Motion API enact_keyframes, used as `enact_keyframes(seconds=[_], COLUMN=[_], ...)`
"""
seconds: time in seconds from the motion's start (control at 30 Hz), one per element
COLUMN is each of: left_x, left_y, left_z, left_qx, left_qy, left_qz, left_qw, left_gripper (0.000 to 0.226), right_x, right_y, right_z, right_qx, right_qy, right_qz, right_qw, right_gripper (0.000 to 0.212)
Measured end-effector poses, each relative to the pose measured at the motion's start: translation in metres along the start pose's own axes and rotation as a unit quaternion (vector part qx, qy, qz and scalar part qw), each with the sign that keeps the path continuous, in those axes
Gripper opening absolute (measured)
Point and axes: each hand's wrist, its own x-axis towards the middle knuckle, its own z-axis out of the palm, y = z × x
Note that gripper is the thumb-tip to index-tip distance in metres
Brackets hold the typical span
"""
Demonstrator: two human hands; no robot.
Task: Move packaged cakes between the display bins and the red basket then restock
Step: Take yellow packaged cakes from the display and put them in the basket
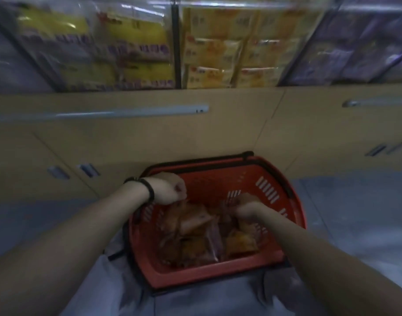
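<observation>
The left hand [170,189] is curled, with a black band [150,190] on its wrist. Its fingertips pinch the top edge of a cake pack [193,216]. The right hand [243,204] dips down among the packaged cakes [218,238], fingers bent, but the picture is too blurry to tell if it holds one. The cakes lie in a heap inside the red basket [195,275]. The basket sits on the blue floor [355,213], by a tan cupboard [150,137]. High above are the display bins [176,53], full of yellow packs [138,37].

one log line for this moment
red basket: holds packaged cakes | left hand: pinches a pack | right hand: among packs, grip unclear | display bins: stocked
</observation>
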Motion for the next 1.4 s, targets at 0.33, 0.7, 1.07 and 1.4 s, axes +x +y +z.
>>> enact_keyframes(seconds=[0.33,0.7,1.07,1.4], left_x=[0.016,0.020,0.019,0.014], left_y=[-0.015,-0.021,-0.027,-0.011], left_z=[-0.008,-0.008,-0.014,-0.009], left_qx=[0.072,0.104,0.101,-0.099], left_qy=[-0.038,-0.112,-0.090,0.093], left_qz=[-0.044,-0.030,-0.008,0.122], left_qw=[0.996,0.988,0.991,0.983], left_gripper=[0.040,0.047,0.062,0.049], right_x=[0.035,0.060,0.059,-0.019], right_y=[-0.069,-0.103,-0.115,-0.081], right_z=[0.075,0.111,0.021,-0.097], right_qx=[-0.088,-0.240,-0.094,0.105], right_qy=[0.035,-0.034,-0.113,-0.136], right_qz=[-0.141,-0.160,-0.197,-0.096], right_qw=[0.985,0.957,0.969,0.980], right_gripper=[0.067,0.097,0.085,0.028])
